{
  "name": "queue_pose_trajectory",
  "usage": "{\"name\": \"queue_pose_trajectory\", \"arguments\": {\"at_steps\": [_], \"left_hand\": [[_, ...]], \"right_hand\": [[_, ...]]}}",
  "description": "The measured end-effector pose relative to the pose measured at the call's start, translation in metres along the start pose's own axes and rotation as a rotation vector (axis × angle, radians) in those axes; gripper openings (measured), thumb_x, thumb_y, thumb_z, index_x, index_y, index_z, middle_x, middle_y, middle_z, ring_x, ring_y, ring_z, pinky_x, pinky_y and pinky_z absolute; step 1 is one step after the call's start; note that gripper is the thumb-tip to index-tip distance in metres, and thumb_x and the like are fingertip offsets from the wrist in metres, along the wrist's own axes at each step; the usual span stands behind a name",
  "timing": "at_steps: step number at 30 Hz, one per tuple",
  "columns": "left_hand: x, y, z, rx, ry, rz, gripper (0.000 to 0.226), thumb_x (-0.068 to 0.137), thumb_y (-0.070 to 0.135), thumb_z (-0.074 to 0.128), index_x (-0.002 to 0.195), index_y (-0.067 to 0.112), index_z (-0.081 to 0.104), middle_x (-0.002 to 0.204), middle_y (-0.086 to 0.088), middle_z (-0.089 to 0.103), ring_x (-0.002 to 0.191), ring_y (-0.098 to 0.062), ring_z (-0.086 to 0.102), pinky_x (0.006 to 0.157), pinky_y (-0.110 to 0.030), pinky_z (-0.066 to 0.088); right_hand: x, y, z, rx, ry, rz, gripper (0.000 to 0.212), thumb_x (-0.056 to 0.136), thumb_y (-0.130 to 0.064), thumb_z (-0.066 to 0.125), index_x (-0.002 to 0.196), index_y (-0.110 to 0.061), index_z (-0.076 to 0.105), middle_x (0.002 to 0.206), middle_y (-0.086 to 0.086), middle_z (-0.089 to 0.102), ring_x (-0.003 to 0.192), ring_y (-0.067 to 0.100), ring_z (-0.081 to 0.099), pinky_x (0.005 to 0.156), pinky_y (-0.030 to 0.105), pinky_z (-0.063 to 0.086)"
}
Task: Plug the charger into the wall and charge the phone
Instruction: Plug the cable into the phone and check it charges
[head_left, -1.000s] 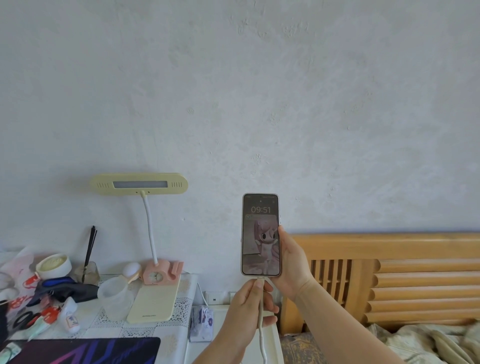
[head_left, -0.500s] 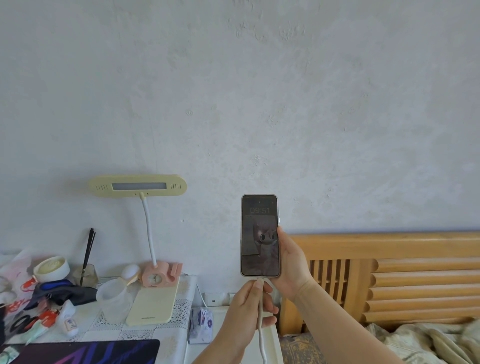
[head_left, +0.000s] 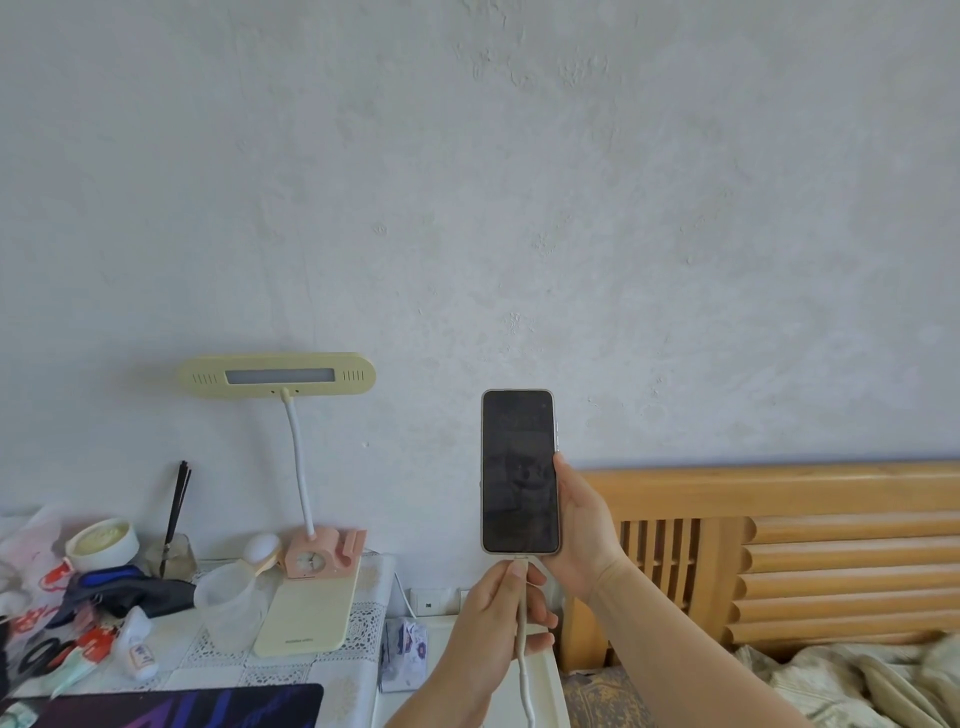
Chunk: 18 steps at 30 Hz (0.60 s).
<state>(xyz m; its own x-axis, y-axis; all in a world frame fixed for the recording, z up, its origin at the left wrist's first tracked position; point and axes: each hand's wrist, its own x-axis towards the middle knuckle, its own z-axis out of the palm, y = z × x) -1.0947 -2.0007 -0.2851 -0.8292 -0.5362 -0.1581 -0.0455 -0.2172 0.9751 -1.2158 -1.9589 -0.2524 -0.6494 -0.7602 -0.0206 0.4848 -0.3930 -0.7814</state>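
Note:
My right hand (head_left: 582, 530) holds a phone (head_left: 519, 470) upright in front of the wall, gripping its right edge and lower back. The phone's screen is dark. My left hand (head_left: 496, 623) pinches the white charging cable (head_left: 523, 654) just under the phone's bottom edge, where the plug sits at the port. The cable hangs down out of the frame. A white wall socket (head_left: 428, 603) is low on the wall, left of my left hand; the charger block itself is not visible.
A yellow desk lamp (head_left: 275, 376) with a pink clock base stands on a cluttered table (head_left: 363, 639) at left, with a clear cup, jar and tubes. A dark laptop (head_left: 171, 706) lies at the bottom. A wooden headboard (head_left: 779, 545) and bedding are at right.
The phone's screen, lit with a clock and picture a second ago, dimmed and is now dark. Both hands stay in nearly the same place.

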Motion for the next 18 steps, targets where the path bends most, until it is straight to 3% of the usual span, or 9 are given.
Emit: {"name": "queue_pose_trajectory", "arguments": {"at_steps": [18], "left_hand": [[-0.003,-0.012,-0.03,-0.019,-0.016,-0.053,0.032,0.099,0.028,0.04,0.087,0.013,0.065,0.056,0.007,0.067,0.07,-0.015,0.066,0.074,-0.033,0.057]], "right_hand": [[-0.001,0.025,0.014,0.007,0.084,-0.008,0.044,0.095,-0.042,0.043,0.085,-0.021,0.08,0.091,0.011,0.078,0.08,0.026,0.075,0.062,0.036,0.059]]}}
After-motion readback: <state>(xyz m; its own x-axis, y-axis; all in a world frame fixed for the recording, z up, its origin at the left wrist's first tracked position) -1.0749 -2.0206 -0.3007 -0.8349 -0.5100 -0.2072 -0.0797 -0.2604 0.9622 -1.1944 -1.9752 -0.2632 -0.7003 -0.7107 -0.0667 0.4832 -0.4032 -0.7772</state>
